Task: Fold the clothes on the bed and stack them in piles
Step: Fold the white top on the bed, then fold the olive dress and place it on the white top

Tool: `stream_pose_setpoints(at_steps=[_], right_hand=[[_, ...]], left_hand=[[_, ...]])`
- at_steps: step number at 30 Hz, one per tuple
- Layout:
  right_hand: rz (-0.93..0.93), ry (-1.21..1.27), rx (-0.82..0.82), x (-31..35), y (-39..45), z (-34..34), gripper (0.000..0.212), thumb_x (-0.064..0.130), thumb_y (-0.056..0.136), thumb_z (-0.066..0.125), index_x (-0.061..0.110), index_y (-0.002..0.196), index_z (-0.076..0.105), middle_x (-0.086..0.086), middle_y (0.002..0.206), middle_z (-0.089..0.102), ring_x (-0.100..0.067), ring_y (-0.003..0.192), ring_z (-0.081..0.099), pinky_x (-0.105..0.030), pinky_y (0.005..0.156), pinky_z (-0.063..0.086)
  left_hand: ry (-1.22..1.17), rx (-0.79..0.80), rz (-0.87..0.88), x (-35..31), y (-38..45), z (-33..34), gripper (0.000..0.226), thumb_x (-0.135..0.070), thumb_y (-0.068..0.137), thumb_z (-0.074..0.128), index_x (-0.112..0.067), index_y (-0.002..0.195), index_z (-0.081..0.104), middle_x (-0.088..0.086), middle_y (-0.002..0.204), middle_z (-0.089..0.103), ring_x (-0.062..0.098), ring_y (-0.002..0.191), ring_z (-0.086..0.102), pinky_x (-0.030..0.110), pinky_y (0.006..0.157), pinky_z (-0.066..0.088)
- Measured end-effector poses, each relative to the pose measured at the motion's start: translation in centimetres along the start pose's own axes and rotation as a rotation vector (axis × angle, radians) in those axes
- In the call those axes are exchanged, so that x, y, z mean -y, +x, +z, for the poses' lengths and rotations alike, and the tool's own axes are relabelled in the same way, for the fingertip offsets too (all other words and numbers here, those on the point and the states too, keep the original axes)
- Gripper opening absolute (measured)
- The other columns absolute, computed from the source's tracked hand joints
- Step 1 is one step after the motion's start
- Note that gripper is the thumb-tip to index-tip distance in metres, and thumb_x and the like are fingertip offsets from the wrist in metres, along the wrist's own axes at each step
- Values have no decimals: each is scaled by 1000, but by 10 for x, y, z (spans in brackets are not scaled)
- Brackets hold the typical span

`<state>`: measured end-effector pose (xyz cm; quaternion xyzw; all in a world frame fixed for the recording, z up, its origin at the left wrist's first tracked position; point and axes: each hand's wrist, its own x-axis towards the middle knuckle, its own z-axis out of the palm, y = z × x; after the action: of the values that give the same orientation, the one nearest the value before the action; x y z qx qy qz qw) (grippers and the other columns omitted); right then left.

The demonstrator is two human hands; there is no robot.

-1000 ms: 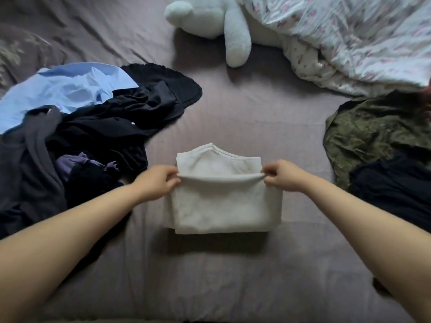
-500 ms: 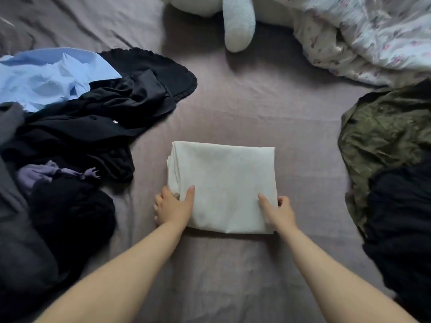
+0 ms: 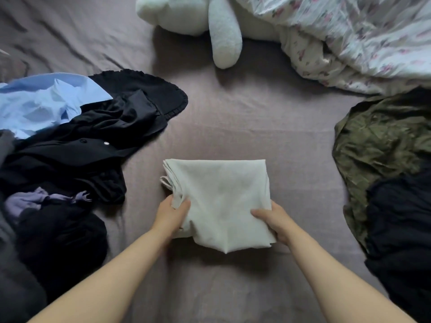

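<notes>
Hands hold the folded white cloth [image 3: 219,201] at its near edge, in the middle of the bed [image 3: 256,127]. The left hand [image 3: 171,217] grips the near left corner, thumb on top and the other fingers tucked under. The right hand [image 3: 271,220] grips the near right corner the same way, thumb pressed on top. The near edge is lifted and sags to a point between the hands. The far edge looks like it still lies on the bed.

What could go wrong? The cloth is soft and folded in many layers. On the left side the layers already fan out, and a small loop [image 3: 164,180] pokes out there. If the hands lift with only the corners held, I think the middle could droop more and the fold could fall open. The layers on the left could slip apart too. A hand slid further under the cloth would help keep it neat.

The messy pile of dark clothes [image 3: 77,148] and the blue shirt [image 3: 39,101] are close on the left. A green garment [image 3: 377,145] lies on the right with dark clothes [image 3: 401,229] on it. The white cloth could catch on these if it swings wide.

Half a second ago the cloth lay flat and square, and the hands only pressed its near corners. Now the hands grip it and the near edge is up and crumpled.
</notes>
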<state>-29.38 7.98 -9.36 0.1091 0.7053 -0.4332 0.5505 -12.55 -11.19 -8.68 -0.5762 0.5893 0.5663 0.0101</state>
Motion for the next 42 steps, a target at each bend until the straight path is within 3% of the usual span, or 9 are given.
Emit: stream_pose_setpoints(at_steps=[5, 10, 17, 24, 28, 32, 35, 37, 42], right_hand=[[-276, -114, -90, 77, -1, -13, 27, -3, 87, 59, 23, 93, 57, -6, 101, 65, -18, 85, 61, -31, 73, 50], [-453, 13, -212, 147, 9, -42, 33, -4, 88, 59, 10, 117, 52, -10, 112, 60, -24, 99, 58, -39, 92, 48], [-289, -217, -345, 116, 54, -81, 57, -1, 83, 68, 2, 135, 44, -4, 122, 54, -26, 112, 55, -32, 88, 45], [-364, -260, -343, 67, 69, -97, 62, 5, 84, 69, 8, 139, 42, -10, 132, 54, -14, 106, 50, -19, 84, 39], [-350, -297, -366, 61, 68, -96, 56, 7, 83, 69, 7, 134, 46, -10, 127, 57, -14, 101, 51, -21, 84, 41], [-354, -573, -552, 37, 47, -118, 50, 31, 88, 65, 12, 132, 51, -8, 126, 52, -21, 111, 51, -32, 98, 39], [-318, -946, -835, 15, 29, -161, 34, 32, 94, 55, 22, 126, 59, -7, 155, 25, -23, 144, 17, -38, 114, 18], [-180, -1007, -760, 5, 22, -188, 33, 31, 96, 50, 26, 127, 58, -5, 161, 6, -21, 148, 0, -38, 119, 7], [-133, -727, -725, 3, 16, -190, 49, 27, 94, 56, 12, 140, 47, -7, 146, 46, -26, 134, 42, -35, 110, 33]], left_hand=[[32, 28, 289, -92, 18, 19, 13, 0, 87, 50, -6, 88, 62, -1, 76, 60, 7, 68, 50, 13, 57, 42], [-77, -20, 384, -164, 47, 27, 22, -4, 92, 49, -14, 109, 57, -9, 87, 58, -1, 73, 51, 4, 53, 38], [-97, 91, 66, -106, 97, 64, 60, -26, 80, 74, -6, 132, 52, 10, 125, 61, 25, 106, 61, 34, 85, 51], [181, -200, 165, -69, 106, 86, 54, -23, 89, 63, -6, 136, 42, 19, 133, 51, 35, 119, 50, 36, 95, 39], [690, -428, 343, -80, 86, 102, 74, -29, 82, 67, -18, 146, 31, 21, 141, 35, 38, 130, 33, 49, 108, 22], [1056, -127, 1017, -60, 63, 128, 53, -37, 84, 47, -13, 130, 58, 18, 140, 47, 37, 133, 38, 54, 108, 23], [1314, 160, 837, -53, 48, 147, 57, -45, 94, 39, -17, 143, 44, 8, 154, 33, 27, 143, 28, 55, 114, 21], [1382, 158, 740, -55, 47, 156, 60, -48, 98, 34, -21, 151, 24, 3, 160, 14, 22, 147, 12, 50, 116, 10], [1395, 121, 647, -64, 36, 168, 63, -50, 97, 35, -19, 150, 24, 6, 160, 14, 23, 147, 11, 47, 115, 13]])
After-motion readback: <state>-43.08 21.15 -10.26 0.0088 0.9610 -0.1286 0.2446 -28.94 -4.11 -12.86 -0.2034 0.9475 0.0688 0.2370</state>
